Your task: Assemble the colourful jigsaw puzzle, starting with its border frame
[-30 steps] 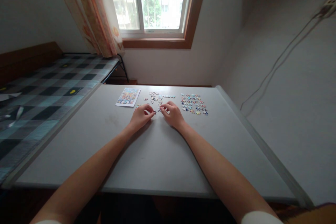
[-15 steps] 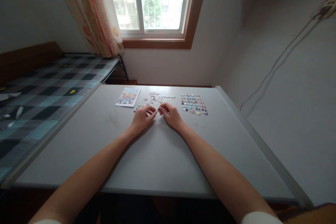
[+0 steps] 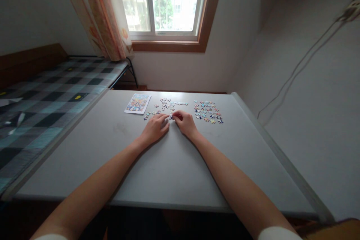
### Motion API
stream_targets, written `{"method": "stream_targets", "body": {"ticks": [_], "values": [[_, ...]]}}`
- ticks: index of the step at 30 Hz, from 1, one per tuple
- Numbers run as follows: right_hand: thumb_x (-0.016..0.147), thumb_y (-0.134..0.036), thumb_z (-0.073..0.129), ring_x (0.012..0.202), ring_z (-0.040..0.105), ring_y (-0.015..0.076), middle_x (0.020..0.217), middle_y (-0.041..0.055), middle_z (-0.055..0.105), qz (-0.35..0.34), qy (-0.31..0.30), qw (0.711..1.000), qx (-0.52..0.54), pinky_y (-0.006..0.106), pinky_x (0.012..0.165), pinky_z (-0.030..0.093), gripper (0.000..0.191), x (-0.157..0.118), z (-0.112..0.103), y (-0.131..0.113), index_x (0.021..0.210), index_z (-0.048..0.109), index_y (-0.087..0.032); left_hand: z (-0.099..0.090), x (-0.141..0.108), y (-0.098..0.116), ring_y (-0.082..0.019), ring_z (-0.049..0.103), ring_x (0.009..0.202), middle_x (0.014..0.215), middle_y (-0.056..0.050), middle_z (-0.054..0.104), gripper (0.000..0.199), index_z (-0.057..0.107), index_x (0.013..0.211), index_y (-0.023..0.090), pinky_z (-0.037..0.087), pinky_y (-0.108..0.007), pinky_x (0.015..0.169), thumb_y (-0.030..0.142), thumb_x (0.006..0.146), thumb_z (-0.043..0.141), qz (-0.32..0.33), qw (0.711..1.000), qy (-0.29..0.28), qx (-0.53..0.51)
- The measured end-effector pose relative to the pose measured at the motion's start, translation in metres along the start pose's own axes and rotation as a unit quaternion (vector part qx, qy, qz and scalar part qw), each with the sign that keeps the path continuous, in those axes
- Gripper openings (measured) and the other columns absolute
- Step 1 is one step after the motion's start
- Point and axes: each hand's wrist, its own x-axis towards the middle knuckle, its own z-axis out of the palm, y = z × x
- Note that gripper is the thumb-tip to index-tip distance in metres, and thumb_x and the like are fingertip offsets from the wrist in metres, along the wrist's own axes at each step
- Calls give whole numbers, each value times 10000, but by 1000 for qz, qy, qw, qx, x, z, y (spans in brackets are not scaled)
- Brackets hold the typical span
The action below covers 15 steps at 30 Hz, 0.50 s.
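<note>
right hand, fingertips narrowed, touches a small dark-blue jigsaw piece; whether it grips or presses, i cannot tell. left hand, thumb and fingers apart, is just beside it. the piece lies at the near end of an angled pale-blue row of pieces. multicoloured loose pieces lie to the right, a rectangular printed picture card left, all on the pale-grey worktop.

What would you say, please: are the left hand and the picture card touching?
Apart. The head view shows bare tabletop and puzzle pieces between the left hand and the picture card.
</note>
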Motion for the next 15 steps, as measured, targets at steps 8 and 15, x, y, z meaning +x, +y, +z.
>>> {"method": "stream_targets", "body": {"ticks": [8, 15], "values": [[795, -189, 570, 717, 620, 137, 834, 38, 688, -24, 11, 1000, -8, 266, 734, 491, 120, 1, 1, 4, 802, 690, -185, 2, -1, -3, -225, 568, 1108, 1195, -93, 635, 305, 632, 1146, 164, 411, -375, 1015, 235, 869, 524, 27, 1000, 4, 8], [793, -197, 591, 747, 639, 152, 809, 21, 721, -16, -12, 1000, -14, 274, 752, 488, 135, 0, 1, 4, 812, 725, -211, 1, -1, -2, -225, 554, 1130, 1217, -67, 624, 310, 632, 1160, 208, 399, -377, 1025, 246, 870, 531, 15, 999, -18, 23]]}}
